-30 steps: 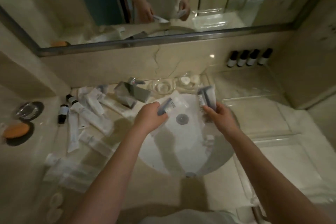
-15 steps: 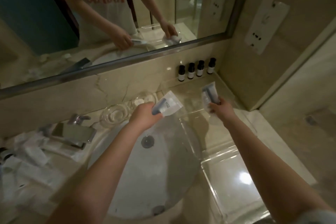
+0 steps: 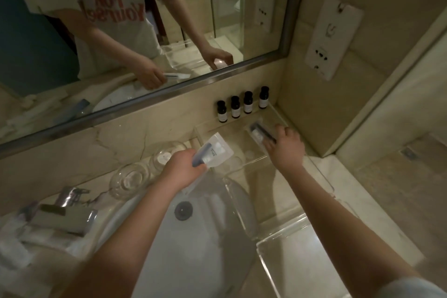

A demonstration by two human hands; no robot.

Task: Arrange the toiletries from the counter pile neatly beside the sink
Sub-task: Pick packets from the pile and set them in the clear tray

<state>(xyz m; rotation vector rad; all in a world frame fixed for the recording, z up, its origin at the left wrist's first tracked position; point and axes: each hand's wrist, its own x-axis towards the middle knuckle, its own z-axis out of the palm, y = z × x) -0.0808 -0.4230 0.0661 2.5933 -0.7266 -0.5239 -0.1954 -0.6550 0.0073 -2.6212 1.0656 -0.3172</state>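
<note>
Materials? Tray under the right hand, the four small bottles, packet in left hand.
Tray: likely clear acrylic, glossy; see-through walls, bright edges. Bottles: dark glass or plastic, cannot tell; glossy, pale labels. Packet: thin clear plastic film, probably; contents show through.

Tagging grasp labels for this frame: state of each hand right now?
Left hand: closed on a clear packet with a tube inside.
Right hand: closed on a dark packet, at the clear tray.

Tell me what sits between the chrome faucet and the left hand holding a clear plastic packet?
A round clear glass dish, seen in the head view.
</note>
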